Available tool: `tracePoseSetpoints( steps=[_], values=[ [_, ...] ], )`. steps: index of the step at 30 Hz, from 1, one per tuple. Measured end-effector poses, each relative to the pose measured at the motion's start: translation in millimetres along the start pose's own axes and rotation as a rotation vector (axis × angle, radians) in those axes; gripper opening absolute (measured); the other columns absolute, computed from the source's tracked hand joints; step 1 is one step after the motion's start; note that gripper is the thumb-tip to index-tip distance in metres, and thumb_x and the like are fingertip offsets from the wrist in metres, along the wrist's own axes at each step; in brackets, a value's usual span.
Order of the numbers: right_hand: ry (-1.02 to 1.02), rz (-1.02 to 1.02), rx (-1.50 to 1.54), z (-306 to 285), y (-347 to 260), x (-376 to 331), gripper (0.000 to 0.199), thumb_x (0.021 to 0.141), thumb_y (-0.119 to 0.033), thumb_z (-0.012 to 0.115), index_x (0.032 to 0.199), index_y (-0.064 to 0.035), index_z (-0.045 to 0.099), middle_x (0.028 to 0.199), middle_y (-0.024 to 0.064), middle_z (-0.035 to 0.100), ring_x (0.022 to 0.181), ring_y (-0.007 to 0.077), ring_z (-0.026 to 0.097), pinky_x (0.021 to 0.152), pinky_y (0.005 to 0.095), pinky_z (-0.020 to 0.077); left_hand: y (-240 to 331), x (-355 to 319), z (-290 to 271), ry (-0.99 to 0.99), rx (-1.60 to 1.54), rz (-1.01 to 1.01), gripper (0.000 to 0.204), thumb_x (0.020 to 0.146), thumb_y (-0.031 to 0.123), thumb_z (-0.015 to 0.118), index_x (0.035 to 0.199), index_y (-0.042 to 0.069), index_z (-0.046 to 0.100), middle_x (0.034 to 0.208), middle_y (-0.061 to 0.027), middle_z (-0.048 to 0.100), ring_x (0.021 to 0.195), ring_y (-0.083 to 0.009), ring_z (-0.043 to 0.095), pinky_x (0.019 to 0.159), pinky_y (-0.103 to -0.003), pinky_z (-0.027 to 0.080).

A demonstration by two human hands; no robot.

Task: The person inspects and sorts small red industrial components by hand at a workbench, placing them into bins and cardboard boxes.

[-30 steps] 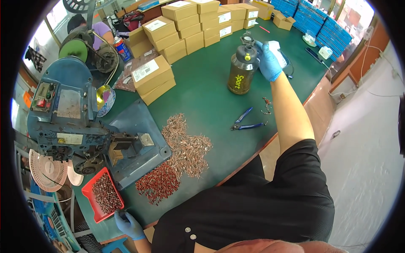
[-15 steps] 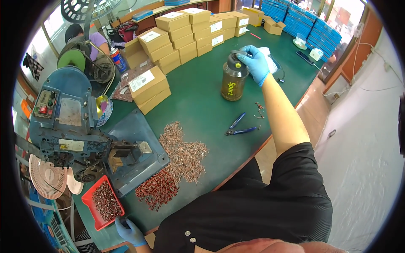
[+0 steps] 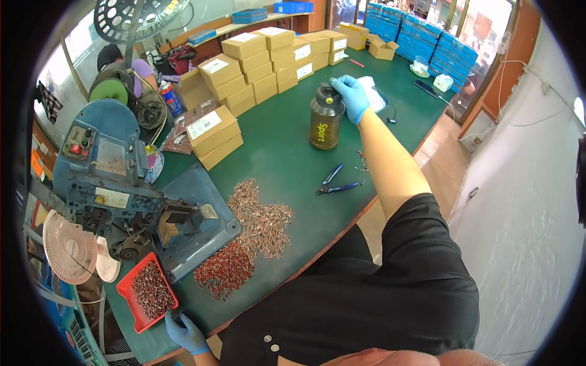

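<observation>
Green tabletop (image 3: 287, 152) fills most of what I see from the head view, with a big blue metal press machine (image 3: 116, 189) sitting at its left and stacked brown cardboard boxes (image 3: 256, 58) along the far side. Two heaps of small metal pieces lie near the machine: a paler coppery one (image 3: 262, 213) and a redder one (image 3: 224, 271) nearer to me, both looking untouched, so I judge the sorting or feeding work is on hold. A red plastic tray (image 3: 149, 291) of the same pieces sits at the near left edge, and my left hand (image 3: 185, 332), blue-gloved, rests just beside its corner; I cannot tell whether those fingers grip anything. Far across the table stands the dark translucent drinking bottle with a black cap (image 3: 325, 122), upright on the surface. My right hand (image 3: 352, 97), also gloved, is curled over the cap, fingers closed around it, bottle not lifted. Blue-handled pliers (image 3: 334, 183) lie unused between bottle and heaps.
</observation>
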State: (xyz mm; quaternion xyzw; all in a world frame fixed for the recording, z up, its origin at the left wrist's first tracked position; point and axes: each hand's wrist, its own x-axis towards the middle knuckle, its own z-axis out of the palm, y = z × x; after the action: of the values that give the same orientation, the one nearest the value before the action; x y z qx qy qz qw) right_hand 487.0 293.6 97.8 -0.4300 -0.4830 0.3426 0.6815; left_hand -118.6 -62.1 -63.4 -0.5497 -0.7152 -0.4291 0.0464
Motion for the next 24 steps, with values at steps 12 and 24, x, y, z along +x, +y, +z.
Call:
tracePoseSetpoints(
  steps=[12, 24],
  values=[
    [0.563, -0.017, -0.806, 38, -78, 24, 0.036, 0.085, -0.035, 0.061, 0.098, -0.0027, 0.068, 0.100, 0.0167, 0.068, 0.094, 0.0316, 0.065, 0.082, 0.0384, 0.0503, 10, 2, -7, -0.040, 0.043, -0.003, 0.038, 0.082, 0.001, 0.057, 0.120, -0.004, 0.055, 0.098, -0.0157, 0.061, 0.080, -0.0250, 0.058, 0.071, -0.034, 0.047],
    [-1.412, -0.370, 0.661, 120, -169, -293, 0.022, 0.090, -0.023, 0.062, 0.094, -0.0021, 0.066, 0.083, 0.0078, 0.060, 0.071, 0.0266, 0.057, 0.063, 0.0373, 0.0424, 18, 2, -6, 0.013, 0.078, -0.008, 0.035, 0.082, 0.003, 0.059, 0.117, -0.005, 0.056, 0.094, -0.0176, 0.061, 0.081, -0.0289, 0.058, 0.073, -0.037, 0.047]
  ],
)
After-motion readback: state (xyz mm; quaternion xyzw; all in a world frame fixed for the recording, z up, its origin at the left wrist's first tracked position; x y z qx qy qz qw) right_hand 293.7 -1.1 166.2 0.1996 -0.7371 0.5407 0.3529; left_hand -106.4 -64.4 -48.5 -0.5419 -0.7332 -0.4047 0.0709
